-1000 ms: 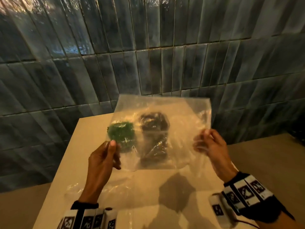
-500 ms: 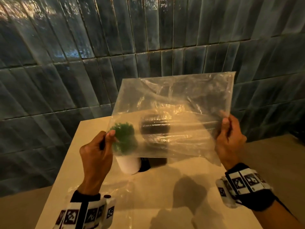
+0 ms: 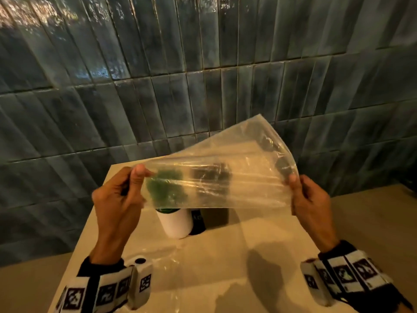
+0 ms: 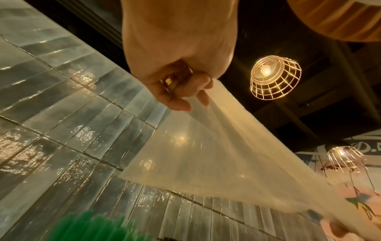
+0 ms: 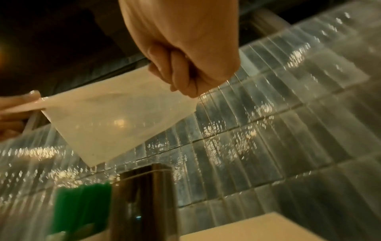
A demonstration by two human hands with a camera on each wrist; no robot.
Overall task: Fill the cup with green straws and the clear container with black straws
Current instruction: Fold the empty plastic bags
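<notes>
A white cup [image 3: 174,223] full of green straws [image 3: 165,186] stands on the pale table [image 3: 225,279]. Right beside it stands the clear container [image 3: 214,216] packed with black straws [image 3: 212,175]. I see both through an empty clear plastic bag [image 3: 225,175] held up in the air above them. My left hand [image 3: 135,177] pinches the bag's left corner. My right hand [image 3: 295,184] pinches its right edge. In the wrist views, the bag [image 4: 206,154] [image 5: 115,124] stretches between the hands, with green straws [image 5: 80,207] and the dark container [image 5: 144,203] below.
Another flat clear bag [image 3: 180,267] lies on the table near me. A dark tiled wall [image 3: 203,75] stands right behind the table. Wire pendant lamps [image 4: 275,77] hang overhead.
Both hands have lifted the bag higher and tipped it toward flat, its far right corner now raised. The cup's lower part and the container's base now show under it.
</notes>
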